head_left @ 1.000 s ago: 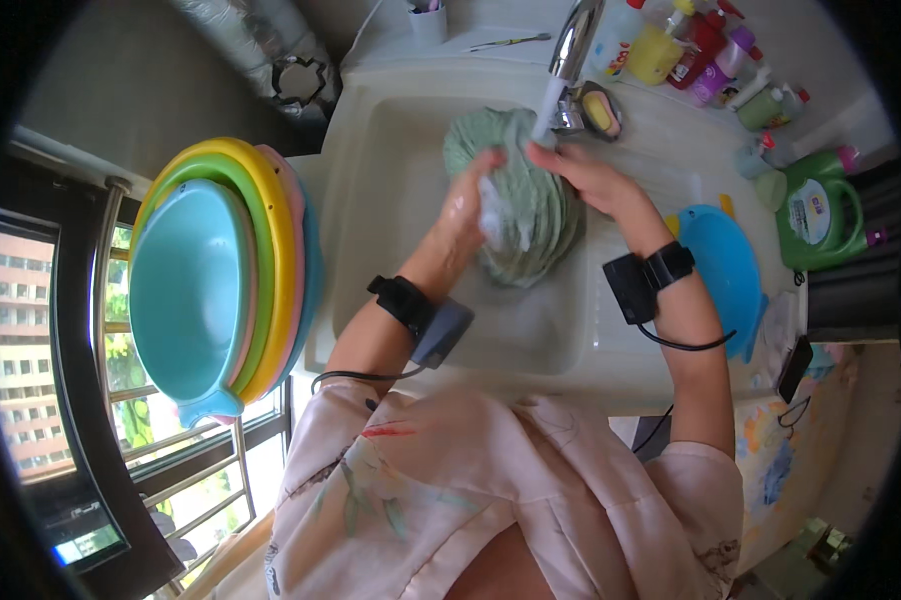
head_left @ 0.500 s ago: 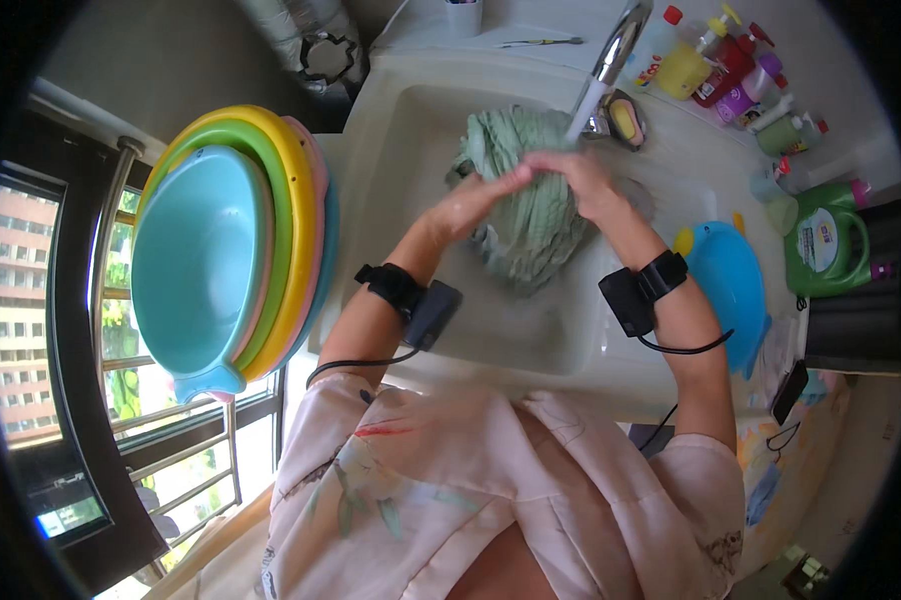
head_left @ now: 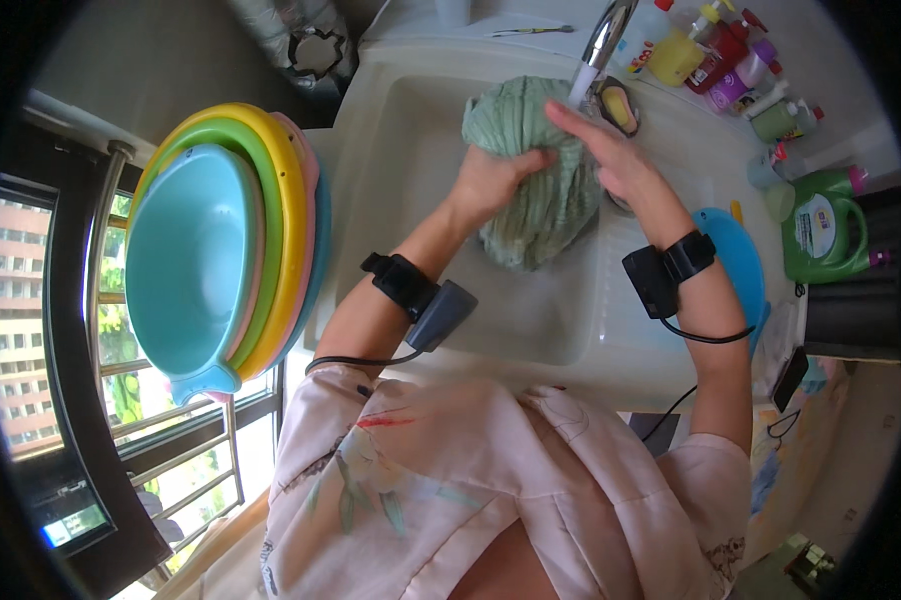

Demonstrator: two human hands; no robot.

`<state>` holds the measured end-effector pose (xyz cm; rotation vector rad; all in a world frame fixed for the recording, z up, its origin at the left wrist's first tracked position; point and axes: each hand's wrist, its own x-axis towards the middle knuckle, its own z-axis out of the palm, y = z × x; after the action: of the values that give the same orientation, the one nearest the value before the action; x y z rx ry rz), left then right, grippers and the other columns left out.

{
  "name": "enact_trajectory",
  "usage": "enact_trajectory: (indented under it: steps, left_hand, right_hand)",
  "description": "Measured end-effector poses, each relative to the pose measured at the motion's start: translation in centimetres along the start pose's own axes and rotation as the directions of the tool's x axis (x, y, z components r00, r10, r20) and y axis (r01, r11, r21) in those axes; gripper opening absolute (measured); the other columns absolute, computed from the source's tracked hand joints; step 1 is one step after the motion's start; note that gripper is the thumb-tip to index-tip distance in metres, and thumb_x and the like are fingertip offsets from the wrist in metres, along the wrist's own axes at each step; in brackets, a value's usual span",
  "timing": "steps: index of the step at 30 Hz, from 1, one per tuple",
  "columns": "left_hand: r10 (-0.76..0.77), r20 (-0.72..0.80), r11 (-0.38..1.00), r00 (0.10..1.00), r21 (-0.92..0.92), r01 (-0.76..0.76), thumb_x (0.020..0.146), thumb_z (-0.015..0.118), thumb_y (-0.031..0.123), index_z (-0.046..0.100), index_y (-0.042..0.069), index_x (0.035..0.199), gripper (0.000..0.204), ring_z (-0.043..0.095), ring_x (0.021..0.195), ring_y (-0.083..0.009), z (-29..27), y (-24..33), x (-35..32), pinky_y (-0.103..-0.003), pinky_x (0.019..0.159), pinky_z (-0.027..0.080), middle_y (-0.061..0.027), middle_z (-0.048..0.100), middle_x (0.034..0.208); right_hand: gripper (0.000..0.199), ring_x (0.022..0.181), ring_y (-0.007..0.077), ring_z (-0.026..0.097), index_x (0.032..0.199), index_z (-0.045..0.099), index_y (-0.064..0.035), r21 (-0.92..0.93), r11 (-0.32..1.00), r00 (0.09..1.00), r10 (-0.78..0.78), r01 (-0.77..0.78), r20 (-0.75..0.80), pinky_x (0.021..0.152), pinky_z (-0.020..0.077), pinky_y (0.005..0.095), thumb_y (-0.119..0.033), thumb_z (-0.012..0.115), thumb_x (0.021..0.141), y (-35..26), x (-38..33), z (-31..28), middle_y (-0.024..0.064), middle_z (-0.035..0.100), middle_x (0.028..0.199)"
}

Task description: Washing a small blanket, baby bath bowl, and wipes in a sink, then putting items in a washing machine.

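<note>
One green cloth was bunched in the sink, pinched in the left hand's grip; the right hand's was spread near the running tap. Rinsing looked midway (any remaining suds were unclear), the cloth not yet set aside. Beyond, basins stood stacked leftward, bottles lined the worktop, and buildings showed outside.

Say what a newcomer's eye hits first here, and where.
Probably the bunched green cloth in the sink, gripped by the left hand, with the right hand open at its right side, near the running faucet. Next, the colourful nested basins standing tilted at left, then the bright bottles lined up at upper right.
</note>
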<state>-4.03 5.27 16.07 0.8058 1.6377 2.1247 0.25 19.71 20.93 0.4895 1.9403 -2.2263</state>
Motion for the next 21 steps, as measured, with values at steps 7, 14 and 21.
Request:
enact_trajectory:
  steps: [7,14,21]
  left_hand:
    - [-0.039,-0.057,0.974,0.998,-0.223,0.025,0.070,0.057,0.003,0.057,-0.002,0.083,0.014,0.055,0.070,-0.0122,1.3,3.8,1.5,-0.026,0.064,0.045,-0.0048,0.059,0.078]
    - [-0.111,-0.108,0.981,0.988,-0.169,0.092,0.074,0.061,0.019,0.058,-0.010,0.085,0.032,0.056,0.068,-0.0127,0.6,5.0,2.1,-0.025,0.062,0.045,-0.0116,0.059,0.081]
    - [-0.344,0.137,0.849,0.929,0.469,0.245,0.070,0.063,0.042,0.060,-0.001,0.087,0.047,0.054,0.068,-0.0118,-1.6,4.8,0.8,-0.026,0.063,0.043,-0.0061,0.060,0.075]
  right_hand:
    - [0.065,0.103,0.0174,0.045,0.119,0.039,-0.0017,0.154,0.988,0.957,-0.060,0.016,0.283,0.089,0.0344,0.0302,-0.031,0.068,0.069,3.1,-0.1,-3.1,0.0062,0.045,0.117]
    - [0.049,0.099,0.0160,0.048,0.110,0.047,-0.0011,-0.020,0.994,0.962,-0.100,0.109,0.254,0.086,0.0368,0.0301,-0.016,0.068,0.067,2.1,0.0,0.6,0.0069,0.053,0.105]
    - [0.020,0.089,0.0161,0.050,0.084,0.059,-0.0019,0.140,0.989,0.993,0.066,-0.053,-0.093,0.086,0.0337,0.0265,-0.014,0.056,0.069,4.5,2.5,-0.6,0.0060,0.056,0.092]
